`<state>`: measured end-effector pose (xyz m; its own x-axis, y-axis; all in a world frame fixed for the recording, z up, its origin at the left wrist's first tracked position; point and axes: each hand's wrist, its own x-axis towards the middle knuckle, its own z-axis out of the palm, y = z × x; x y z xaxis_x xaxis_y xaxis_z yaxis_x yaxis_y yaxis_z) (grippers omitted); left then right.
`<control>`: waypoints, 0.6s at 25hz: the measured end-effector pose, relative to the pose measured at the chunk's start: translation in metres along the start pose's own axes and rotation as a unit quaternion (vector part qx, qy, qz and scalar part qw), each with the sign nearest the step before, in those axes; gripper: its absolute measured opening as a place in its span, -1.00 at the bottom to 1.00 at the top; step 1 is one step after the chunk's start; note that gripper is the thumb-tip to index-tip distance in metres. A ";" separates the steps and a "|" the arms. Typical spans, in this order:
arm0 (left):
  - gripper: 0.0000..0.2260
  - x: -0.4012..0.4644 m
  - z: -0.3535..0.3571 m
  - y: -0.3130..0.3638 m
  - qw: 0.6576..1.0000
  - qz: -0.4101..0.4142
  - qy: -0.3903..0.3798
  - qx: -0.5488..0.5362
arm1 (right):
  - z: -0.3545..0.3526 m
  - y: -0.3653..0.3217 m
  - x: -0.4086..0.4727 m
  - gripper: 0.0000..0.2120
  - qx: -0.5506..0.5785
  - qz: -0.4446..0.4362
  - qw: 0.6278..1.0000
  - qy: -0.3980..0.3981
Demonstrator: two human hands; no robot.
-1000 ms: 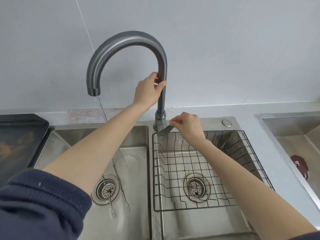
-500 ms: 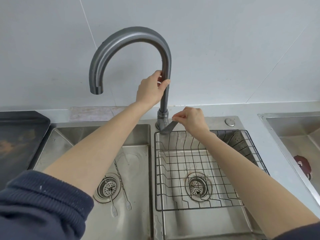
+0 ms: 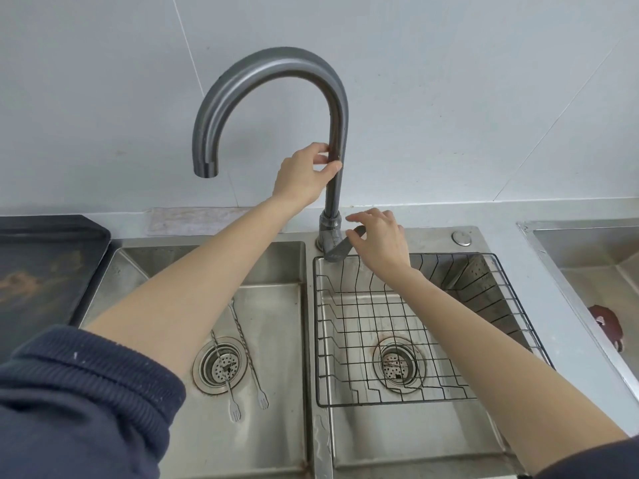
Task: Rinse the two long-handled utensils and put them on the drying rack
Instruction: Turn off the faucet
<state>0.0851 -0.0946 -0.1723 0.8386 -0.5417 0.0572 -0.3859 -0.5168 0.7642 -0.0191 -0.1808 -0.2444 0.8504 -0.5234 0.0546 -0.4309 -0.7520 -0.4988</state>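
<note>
the left hand [image 3: 304, 176] grips the upright neck of the tap [image 3: 337, 133], fingers [image 3: 320, 148] curled round it, thumb across the front. the right hand [image 3: 380, 242] rests over the tap's lever [image 3: 344, 245] at the base, fingers loose and half spread, touching the lever rather than closed on it. the spout hangs over the left basin [image 3: 276, 340] of the double sink set in the counter [image 3: 501, 219]. the two long-handled utensils [image 3: 247, 344], thin twisted stems with small fork ends, lie side by side on the floor of the left basin, across and just beside the drain [image 3: 221, 366], fork ends toward the near edge. the wire drying rack [image 3: 432, 326] sits in the right basin.
</note>
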 end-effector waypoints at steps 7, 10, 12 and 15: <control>-0.59 -0.046 -0.010 -0.051 0.996 -0.044 -0.082 0.003 | 0.006 -0.020 -0.031 -0.61 -0.004 -0.042 0.999 0.000; -0.60 -0.065 -0.017 -0.071 0.994 -0.064 -0.086 0.029 | 0.020 -0.034 -0.047 -0.58 -0.005 -0.062 0.998 -0.026; -0.61 -0.076 -0.023 -0.086 0.992 -0.079 -0.094 0.041 | 0.029 -0.044 -0.058 -0.58 -0.011 -0.072 0.996 -0.043; -0.63 -0.089 -0.032 -0.110 0.989 -0.098 -0.095 0.054 | 0.042 -0.055 -0.073 -0.56 -0.018 -0.077 0.994 -0.069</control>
<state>0.0647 0.0317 -0.2412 0.8177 -0.5336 -0.2160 -0.2694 -0.6864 0.6755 -0.0445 -0.0846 -0.2578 0.9396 -0.3421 0.0070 -0.3003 -0.8344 -0.4622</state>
